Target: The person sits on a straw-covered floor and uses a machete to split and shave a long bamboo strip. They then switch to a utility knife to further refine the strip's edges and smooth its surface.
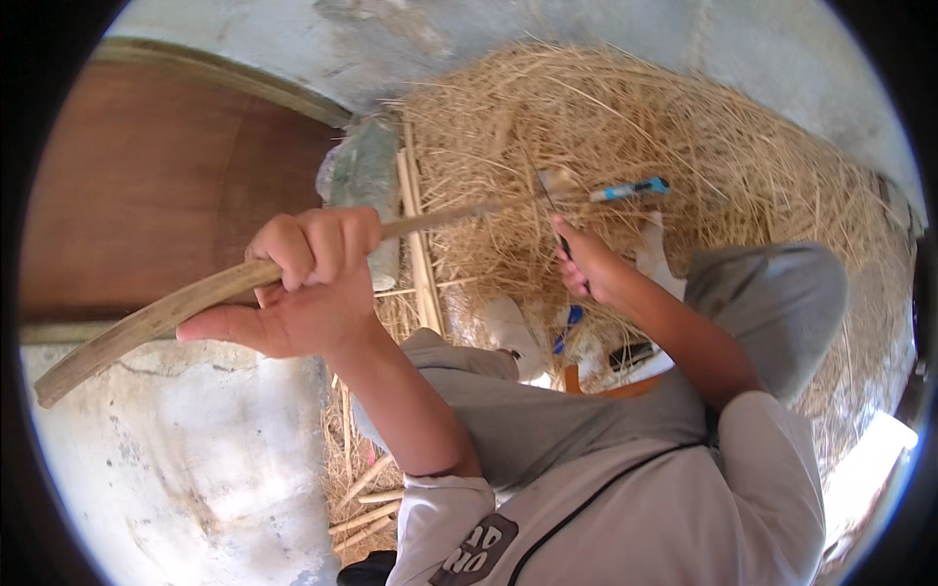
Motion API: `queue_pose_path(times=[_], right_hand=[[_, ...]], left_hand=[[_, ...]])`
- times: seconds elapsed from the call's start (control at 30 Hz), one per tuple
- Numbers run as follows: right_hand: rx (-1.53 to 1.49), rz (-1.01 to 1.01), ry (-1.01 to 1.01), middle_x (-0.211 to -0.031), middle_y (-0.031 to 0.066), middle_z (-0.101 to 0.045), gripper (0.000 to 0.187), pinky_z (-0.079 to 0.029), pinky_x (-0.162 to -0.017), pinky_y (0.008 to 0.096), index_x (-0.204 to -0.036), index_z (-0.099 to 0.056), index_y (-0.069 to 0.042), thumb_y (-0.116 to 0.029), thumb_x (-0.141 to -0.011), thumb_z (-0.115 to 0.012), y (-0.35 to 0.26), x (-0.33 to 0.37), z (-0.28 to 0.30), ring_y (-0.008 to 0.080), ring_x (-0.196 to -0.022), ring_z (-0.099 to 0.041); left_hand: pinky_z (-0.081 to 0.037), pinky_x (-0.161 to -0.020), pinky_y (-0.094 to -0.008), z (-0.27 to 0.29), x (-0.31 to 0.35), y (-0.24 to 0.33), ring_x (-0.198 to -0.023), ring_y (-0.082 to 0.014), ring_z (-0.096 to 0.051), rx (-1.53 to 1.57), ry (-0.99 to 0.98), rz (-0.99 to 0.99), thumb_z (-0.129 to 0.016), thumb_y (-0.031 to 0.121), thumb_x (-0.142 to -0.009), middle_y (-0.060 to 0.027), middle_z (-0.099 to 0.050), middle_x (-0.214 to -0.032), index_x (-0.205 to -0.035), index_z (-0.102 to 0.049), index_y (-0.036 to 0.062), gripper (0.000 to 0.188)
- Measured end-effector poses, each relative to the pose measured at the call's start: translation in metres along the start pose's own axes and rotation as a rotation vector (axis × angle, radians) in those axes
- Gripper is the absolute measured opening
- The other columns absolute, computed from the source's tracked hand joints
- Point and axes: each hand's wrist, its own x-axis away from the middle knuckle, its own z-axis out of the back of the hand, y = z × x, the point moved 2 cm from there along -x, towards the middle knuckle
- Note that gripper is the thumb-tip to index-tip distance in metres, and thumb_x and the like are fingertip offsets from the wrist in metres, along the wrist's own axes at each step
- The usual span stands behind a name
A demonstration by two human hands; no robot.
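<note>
My left hand is wrapped round a long, slightly curved wooden strip, its thumb stretched along the underside. One end of the strip juts out toward the lower left; the rest runs right over the straw. My right hand is closed on the dark handle of a knife. The thin blade points up and away, at the strip's far end; whether it touches the wood I cannot tell. Just right of the blade, a light blue box cutter lies on the straw.
Shavings and straw cover the floor up to the pale wall. Long pale wooden slats lie beside a wrapped green bundle and a brown door panel. Several short sticks lie at lower left. My grey-trousered legs are folded nearby.
</note>
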Motion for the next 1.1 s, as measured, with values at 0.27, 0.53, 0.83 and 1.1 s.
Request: queue_pose_path(times=[0.27,0.53,0.83,1.1], right_hand=[[-0.41,-0.211,-0.391,-0.048,-0.0079,-0.031,0.06,-0.022,-0.033,0.0279,-0.066,-0.041,-0.017,-0.069,-0.095,-0.047,0.003,0.006,0.013,0.0072,-0.034,-0.028],[0.531,0.69,-0.045,-0.052,0.0048,-0.048,0.065,-0.039,-0.05,0.0398,-0.071,-0.057,-0.005,-0.06,-0.102,-0.042,0.013,0.056,-0.042,0.018,-0.048,-0.047],[0.394,0.266,-0.004,-0.052,0.0048,-0.046,0.065,-0.037,-0.039,0.034,-0.073,-0.052,-0.009,-0.069,-0.095,-0.048,0.055,-0.069,0.049,0.0175,-0.04,-0.046],[0.459,0.411,-0.111,-0.052,-0.0012,-0.042,0.06,-0.039,-0.041,0.034,-0.073,-0.051,-0.011,-0.065,-0.098,-0.046,0.017,0.016,-0.014,0.0137,-0.042,-0.045]], left_hand=[[-0.016,-0.053,-0.0306,0.015,0.004,0.004,-0.052,-0.011,-0.017,0.041,0.006,0.011,-0.048,0.094,-0.072,0.0063,-0.024,-0.055,-0.064,-0.025,0.0186,0.079],[-0.015,-0.053,-0.0311,0.025,0.015,0.008,-0.051,-0.011,-0.012,0.066,0.239,-0.028,-0.055,0.093,-0.068,0.0059,-0.018,-0.052,-0.061,-0.023,0.0195,0.08],[-0.015,-0.053,-0.0304,0.035,0.024,0.012,-0.051,-0.0109,-0.014,0.074,0.236,-0.058,-0.051,0.095,-0.068,0.0058,-0.019,-0.052,-0.06,-0.023,0.0192,0.081],[-0.015,-0.052,-0.0298,0.029,0.026,0.011,-0.05,-0.0106,-0.015,0.062,0.164,-0.052,-0.051,0.094,-0.069,0.0061,-0.02,-0.051,-0.06,-0.024,0.0192,0.08]])
